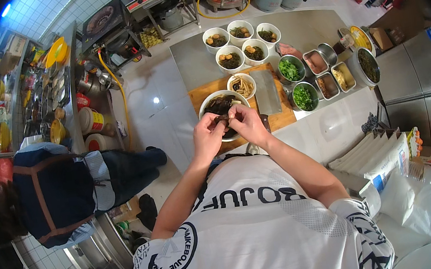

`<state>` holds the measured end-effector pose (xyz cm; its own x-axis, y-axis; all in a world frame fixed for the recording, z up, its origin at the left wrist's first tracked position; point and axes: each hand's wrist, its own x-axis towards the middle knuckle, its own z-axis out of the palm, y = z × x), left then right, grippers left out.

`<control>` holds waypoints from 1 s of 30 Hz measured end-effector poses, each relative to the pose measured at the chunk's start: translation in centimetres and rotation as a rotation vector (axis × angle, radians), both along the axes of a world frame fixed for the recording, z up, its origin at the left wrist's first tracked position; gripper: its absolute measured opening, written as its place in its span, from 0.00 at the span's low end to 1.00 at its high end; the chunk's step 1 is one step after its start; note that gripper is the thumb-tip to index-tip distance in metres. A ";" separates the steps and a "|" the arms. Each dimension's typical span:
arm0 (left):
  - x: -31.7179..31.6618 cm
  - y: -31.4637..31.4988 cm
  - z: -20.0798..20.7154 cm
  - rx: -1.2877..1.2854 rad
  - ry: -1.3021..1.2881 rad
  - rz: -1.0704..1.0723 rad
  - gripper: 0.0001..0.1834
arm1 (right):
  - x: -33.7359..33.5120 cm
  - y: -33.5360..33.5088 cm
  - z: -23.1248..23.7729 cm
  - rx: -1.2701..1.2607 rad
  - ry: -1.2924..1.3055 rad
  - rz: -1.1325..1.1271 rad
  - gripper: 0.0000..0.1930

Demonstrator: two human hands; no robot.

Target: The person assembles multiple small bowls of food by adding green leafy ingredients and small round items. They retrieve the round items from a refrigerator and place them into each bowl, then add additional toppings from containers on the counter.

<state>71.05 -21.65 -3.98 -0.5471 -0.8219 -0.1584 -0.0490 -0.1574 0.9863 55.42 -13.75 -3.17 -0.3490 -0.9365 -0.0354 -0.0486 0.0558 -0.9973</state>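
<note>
A white shirt fills the foreground, with bold black lettering and a round printed badge. Beyond it, the fingers of the left hand and right hand pinch a small dark piece of food above a white bowl on the wooden board atop the steel worktop. At left, a white bucket has a yellow-and-red label; at right, a white sack carries blue print.
</note>
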 end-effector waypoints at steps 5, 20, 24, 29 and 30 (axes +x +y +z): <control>0.3 0.3 -0.1 0.052 -0.022 0.027 0.03 | 0.1 0.2 -0.4 0.097 -0.343 -0.022 0.03; 1.5 -1.0 -0.5 0.164 0.102 0.241 0.08 | -1.0 -1.2 1.7 -0.067 0.586 0.204 0.07; 1.2 -0.9 0.0 0.177 0.098 0.226 0.07 | -0.5 -1.5 2.1 -0.152 0.553 0.156 0.08; 0.5 -0.5 0.1 0.147 0.066 0.194 0.05 | 0.2 -1.5 2.8 -0.130 0.594 0.100 0.12; 0.4 -0.5 0.1 0.134 0.039 0.184 0.04 | 0.2 -1.4 3.0 -0.134 0.617 0.097 0.13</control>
